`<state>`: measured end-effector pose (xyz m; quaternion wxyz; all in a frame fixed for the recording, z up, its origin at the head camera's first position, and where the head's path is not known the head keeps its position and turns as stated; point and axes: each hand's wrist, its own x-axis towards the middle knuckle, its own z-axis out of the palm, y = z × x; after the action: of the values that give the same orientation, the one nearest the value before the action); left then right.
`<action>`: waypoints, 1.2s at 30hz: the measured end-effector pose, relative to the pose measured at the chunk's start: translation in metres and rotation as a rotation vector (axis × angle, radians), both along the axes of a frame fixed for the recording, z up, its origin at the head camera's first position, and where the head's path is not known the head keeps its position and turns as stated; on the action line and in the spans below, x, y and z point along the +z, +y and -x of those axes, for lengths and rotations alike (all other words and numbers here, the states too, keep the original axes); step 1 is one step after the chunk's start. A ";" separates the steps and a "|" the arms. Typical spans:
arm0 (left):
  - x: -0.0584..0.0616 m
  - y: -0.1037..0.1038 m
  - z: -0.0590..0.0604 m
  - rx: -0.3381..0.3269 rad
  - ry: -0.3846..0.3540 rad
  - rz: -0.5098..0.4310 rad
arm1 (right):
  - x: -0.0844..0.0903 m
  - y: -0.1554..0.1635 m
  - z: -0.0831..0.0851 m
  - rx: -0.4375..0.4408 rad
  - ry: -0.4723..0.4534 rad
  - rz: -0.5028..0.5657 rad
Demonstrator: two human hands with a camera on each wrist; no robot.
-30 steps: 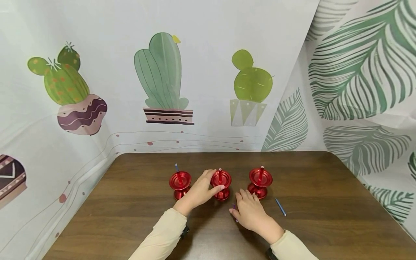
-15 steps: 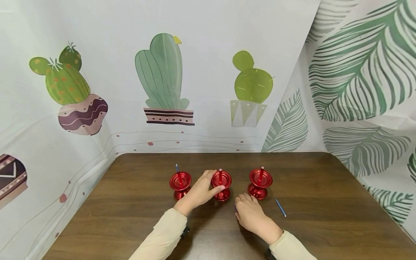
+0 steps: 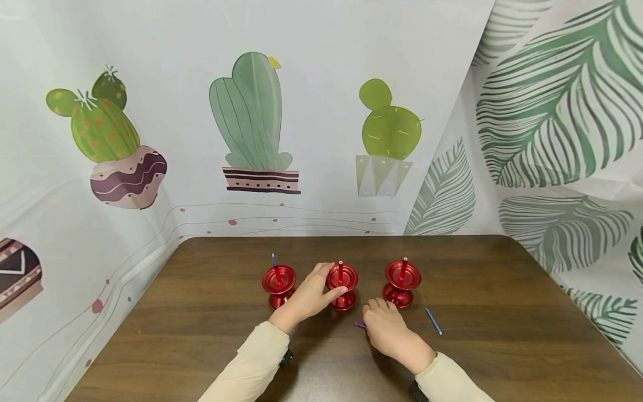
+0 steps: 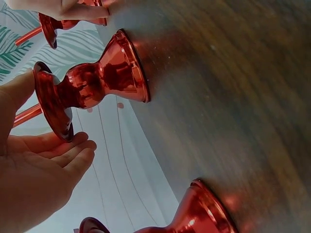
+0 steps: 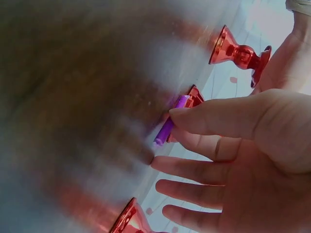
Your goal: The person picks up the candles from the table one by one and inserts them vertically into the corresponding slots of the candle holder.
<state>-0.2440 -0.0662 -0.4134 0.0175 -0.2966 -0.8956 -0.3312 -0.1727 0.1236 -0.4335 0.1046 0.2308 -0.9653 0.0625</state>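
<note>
Steadying the middle red holder [image 3: 342, 286] with the left hand [image 3: 307, 297], thumb and fingers curled round its rim, the person looks mid-way through fitting candles. The right hand [image 3: 388, 330] lies low on the counter [image 3: 502, 335], thumb and forefinger pinching a small purple candle [image 3: 360, 325] just in front of that holder. Left holder [image 3: 278, 286] already carries a blue candle [image 3: 273, 260]; another blue one [image 3: 433, 321] lies loose beside the right holder [image 3: 402, 283]. Next move probably needs lifting the purple one upright over the middle spike.
</note>
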 end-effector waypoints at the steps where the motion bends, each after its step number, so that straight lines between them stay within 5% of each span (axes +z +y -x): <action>1: 0.000 0.000 0.000 -0.001 0.004 0.002 | 0.000 0.000 0.000 0.003 0.002 0.003; 17: 0.001 0.001 -0.001 0.011 -0.018 0.004 | 0.031 0.011 0.003 0.024 0.078 0.210; 36: 0.000 0.002 -0.002 0.013 -0.005 -0.008 | 0.059 0.002 0.048 0.003 -0.256 0.926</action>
<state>-0.2422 -0.0644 -0.4136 0.0183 -0.2899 -0.8962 -0.3353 -0.2211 0.1251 -0.3743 0.0766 0.1516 -0.8408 0.5140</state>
